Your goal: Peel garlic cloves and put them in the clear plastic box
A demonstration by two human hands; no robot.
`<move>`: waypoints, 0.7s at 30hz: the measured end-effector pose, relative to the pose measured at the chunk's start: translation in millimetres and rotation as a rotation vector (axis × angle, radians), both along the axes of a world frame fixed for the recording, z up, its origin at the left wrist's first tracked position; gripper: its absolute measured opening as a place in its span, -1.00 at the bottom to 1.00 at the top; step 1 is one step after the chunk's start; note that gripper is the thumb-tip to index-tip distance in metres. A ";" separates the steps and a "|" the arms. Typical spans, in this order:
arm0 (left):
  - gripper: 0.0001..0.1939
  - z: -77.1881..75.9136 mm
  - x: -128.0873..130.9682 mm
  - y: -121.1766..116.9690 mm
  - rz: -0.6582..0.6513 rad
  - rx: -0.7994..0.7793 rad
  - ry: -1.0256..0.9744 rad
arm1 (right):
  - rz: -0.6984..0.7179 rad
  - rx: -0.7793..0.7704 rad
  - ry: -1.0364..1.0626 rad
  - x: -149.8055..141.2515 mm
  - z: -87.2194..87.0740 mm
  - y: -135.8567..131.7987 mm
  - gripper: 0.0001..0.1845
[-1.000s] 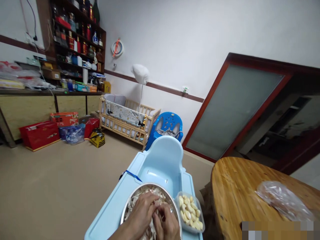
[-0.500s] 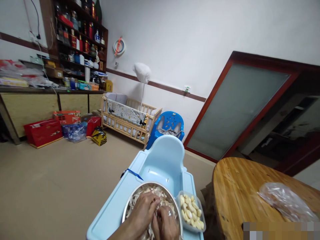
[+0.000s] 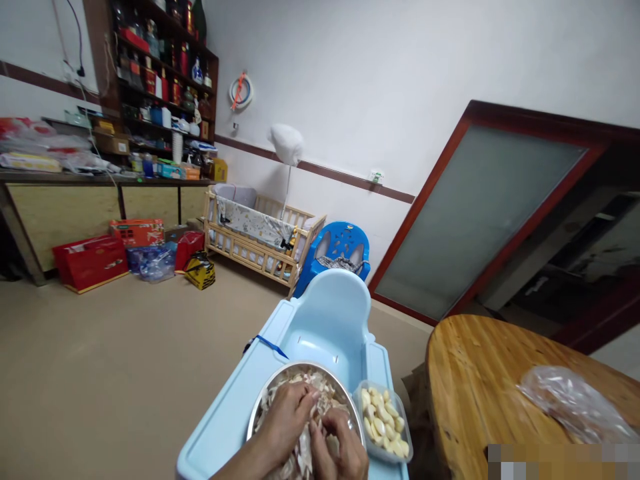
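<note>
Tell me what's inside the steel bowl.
The steel bowl holds a heap of pale, papery garlic skins. The left hand and right hand cover the middle, so whatever lies beneath them, and the bowl's bottom, cannot be seen.

My left hand (image 3: 285, 423): in the garlic skins (image 3: 327, 398) inside the steel bowl (image 3: 300, 365).
My right hand (image 3: 341, 448): in the same skins, just beside my left.
Plastic tub (image 3: 405, 420): peeled garlic cloves (image 3: 381, 423), touching the bowl.

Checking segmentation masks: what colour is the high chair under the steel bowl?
The child's high chair is pale blue plastic, clearest in the head view.
</note>
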State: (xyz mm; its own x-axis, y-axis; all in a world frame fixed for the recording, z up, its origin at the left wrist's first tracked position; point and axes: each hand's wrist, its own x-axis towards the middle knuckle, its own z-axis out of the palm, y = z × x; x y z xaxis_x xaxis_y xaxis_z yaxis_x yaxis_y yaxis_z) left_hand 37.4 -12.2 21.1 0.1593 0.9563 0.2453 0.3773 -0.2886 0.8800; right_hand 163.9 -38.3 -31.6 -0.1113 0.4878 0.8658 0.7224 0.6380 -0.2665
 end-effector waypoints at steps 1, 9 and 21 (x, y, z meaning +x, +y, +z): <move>-0.63 0.9 -0.3 -0.2 -0.007 -0.003 -0.010 | 0.014 -0.058 0.060 -0.3 1.7 0.1 -0.87; -0.76 -0.1 -7.2 -1.8 -0.113 -0.007 -0.113 | -0.038 -0.249 0.338 -1.0 6.8 3.6 -0.83; -0.69 -16.9 -13.7 -8.7 -0.088 0.038 -0.013 | 0.042 -0.491 0.623 5.1 -4.2 9.1 -0.66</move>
State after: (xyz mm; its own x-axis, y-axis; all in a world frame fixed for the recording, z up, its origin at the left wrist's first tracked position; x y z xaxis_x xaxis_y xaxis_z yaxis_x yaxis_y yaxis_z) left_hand 23.7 -20.8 4.2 0.2386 0.9287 0.2837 0.3377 -0.3533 0.8725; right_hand 169.0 -29.1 -35.8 0.2960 0.8360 0.4621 0.3256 0.3665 -0.8716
